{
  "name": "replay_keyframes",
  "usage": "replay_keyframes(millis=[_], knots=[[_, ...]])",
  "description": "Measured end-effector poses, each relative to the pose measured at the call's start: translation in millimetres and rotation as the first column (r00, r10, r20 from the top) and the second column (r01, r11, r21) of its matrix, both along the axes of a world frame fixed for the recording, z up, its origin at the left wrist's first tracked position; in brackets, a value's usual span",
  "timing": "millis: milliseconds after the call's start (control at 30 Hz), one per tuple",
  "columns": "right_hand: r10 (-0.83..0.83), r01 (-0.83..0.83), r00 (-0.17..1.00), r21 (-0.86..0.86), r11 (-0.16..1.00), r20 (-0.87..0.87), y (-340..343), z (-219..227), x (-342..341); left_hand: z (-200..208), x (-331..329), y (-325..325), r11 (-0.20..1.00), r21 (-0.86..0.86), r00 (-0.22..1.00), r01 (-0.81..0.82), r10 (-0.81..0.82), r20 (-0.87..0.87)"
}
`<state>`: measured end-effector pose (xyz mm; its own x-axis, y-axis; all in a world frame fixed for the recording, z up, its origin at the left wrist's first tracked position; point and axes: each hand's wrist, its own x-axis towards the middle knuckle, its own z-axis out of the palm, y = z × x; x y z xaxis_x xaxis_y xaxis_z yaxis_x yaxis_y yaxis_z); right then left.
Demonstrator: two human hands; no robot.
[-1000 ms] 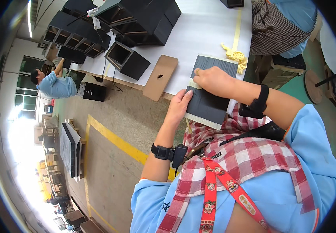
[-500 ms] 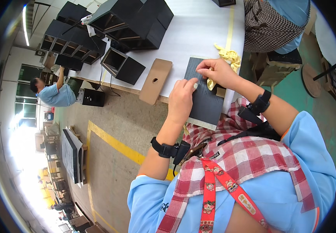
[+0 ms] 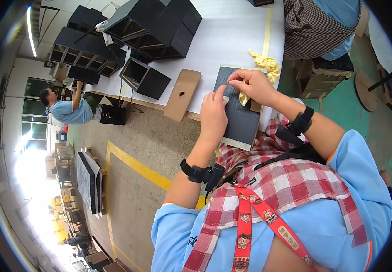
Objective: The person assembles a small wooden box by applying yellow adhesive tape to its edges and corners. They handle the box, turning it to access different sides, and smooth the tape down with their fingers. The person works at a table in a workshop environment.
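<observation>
A dark grey rectangular panel (image 3: 240,124) with pale edges lies at the near edge of the table, under both hands. My left hand (image 3: 213,113) is closed above its left side, a small whitish bit (image 3: 226,98) showing at the fingers; what exactly it grips is too small to make out. My right hand (image 3: 255,86) has its fingers closed, thumb and index tips pinched close to the left fingertips. From its palm a yellow cloth (image 3: 244,98) hangs over the panel. A small tan piece (image 3: 255,106) lies partly hidden below my right wrist.
A brown board with a hole (image 3: 183,90) overhangs the table edge at left. Several black boxes (image 3: 144,78) stand farther left. A crumpled yellow cloth (image 3: 266,64) lies beyond my right hand. One person (image 3: 71,111) works at far left; another in a checked apron (image 3: 316,31) sits at upper right.
My left hand has moved slightly up and its fingertips now meet the right hand's. The right hand has shifted a little left, the cloth still in it.
</observation>
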<state>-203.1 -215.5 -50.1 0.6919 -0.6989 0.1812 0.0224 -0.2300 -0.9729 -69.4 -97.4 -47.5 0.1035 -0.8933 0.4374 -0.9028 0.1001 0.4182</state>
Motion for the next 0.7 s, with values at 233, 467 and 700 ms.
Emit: replay_keyframes(millis=[233,467,700], knots=[[-0.027,0.028,0.999,-0.04,0.999,0.02,2,0,0,1,-3,1,0.996,0.053,0.97,-0.068,0.078,-0.229],[-0.057,0.057,0.998,-0.035,0.998,0.003,3,2,-1,-6,1,-7,0.994,-0.066,0.996,-0.084,0.085,0.005],[-0.026,0.026,1.0,-0.002,1.0,0.011,0,1,3,-13,76,22,0.908,0.075,0.844,-0.412,0.411,-0.345]])
